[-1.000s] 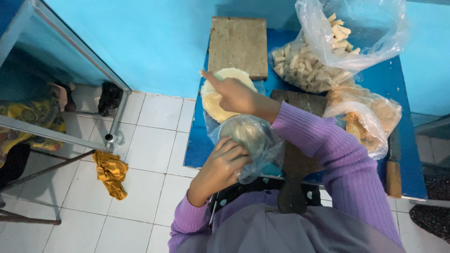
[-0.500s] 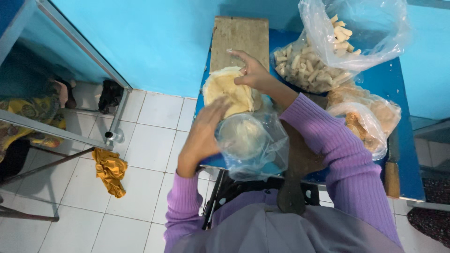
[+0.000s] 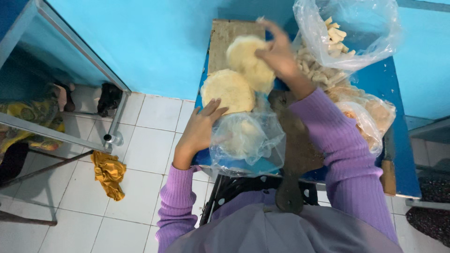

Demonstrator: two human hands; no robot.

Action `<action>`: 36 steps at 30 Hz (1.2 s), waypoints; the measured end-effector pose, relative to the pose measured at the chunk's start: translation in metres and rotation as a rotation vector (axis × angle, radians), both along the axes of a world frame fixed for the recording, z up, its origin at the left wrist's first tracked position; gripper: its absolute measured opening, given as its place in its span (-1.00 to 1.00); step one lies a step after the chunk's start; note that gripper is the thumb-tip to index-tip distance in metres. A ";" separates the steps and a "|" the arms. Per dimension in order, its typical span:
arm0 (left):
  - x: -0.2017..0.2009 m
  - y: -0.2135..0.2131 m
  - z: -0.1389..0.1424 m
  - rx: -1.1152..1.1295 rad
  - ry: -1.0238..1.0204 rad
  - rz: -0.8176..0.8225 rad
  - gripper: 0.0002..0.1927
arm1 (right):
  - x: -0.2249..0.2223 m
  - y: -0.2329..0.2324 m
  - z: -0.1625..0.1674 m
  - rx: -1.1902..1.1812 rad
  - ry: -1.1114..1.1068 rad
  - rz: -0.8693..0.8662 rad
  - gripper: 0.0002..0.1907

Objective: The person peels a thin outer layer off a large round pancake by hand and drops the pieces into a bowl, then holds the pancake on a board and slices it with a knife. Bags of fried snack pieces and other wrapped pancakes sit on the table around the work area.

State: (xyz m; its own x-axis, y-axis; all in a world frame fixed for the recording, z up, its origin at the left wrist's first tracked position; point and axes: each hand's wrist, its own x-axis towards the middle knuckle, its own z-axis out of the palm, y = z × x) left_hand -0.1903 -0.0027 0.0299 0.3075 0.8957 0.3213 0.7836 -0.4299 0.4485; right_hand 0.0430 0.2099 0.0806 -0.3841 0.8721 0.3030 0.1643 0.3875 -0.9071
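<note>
A pale round flatbread (image 3: pixel 250 63) hangs over the blue bench (image 3: pixel 398 140), pinched at its edge by the closed fingers of the right hand (image 3: pixel 280 54). The left hand (image 3: pixel 200 131) rests, fingers spread and gripping nothing, on a clear bag (image 3: pixel 246 143) of more flatbreads (one second flatbread (image 3: pixel 227 90) lies just beyond it), near a wooden board (image 3: pixel 227 40).

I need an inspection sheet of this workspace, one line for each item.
Surface: blue table, crowded.
Job's things: right hand lifts a pale round disc; second disc lies flat; left hand on a clear bag of discs.
Clutter: wooden board; bags of cut pieces and crackers.
Grippers: none, bare hands.
Cables: nothing seen.
Surroundings: white tile floor, yellow cloth, metal frame.
</note>
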 end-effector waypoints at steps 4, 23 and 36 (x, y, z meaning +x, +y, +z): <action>0.002 -0.002 0.015 -0.009 -0.031 -0.022 -0.21 | 0.029 -0.002 0.035 0.217 0.108 -0.023 -0.12; 0.010 0.086 0.071 0.352 0.278 0.260 -0.43 | 0.122 -0.126 0.137 -0.099 0.591 -0.192 -0.21; 0.013 0.101 0.084 0.293 -0.103 0.040 -0.70 | 0.171 -0.201 0.126 -0.279 0.399 -0.096 -0.21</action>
State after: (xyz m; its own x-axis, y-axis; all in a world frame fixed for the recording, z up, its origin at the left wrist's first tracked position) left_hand -0.1768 0.0981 0.1134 0.2263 0.7709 0.5953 0.7593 -0.5225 0.3880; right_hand 0.2141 0.0092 0.2063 -0.1999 0.9666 0.1604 -0.1942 0.1214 -0.9734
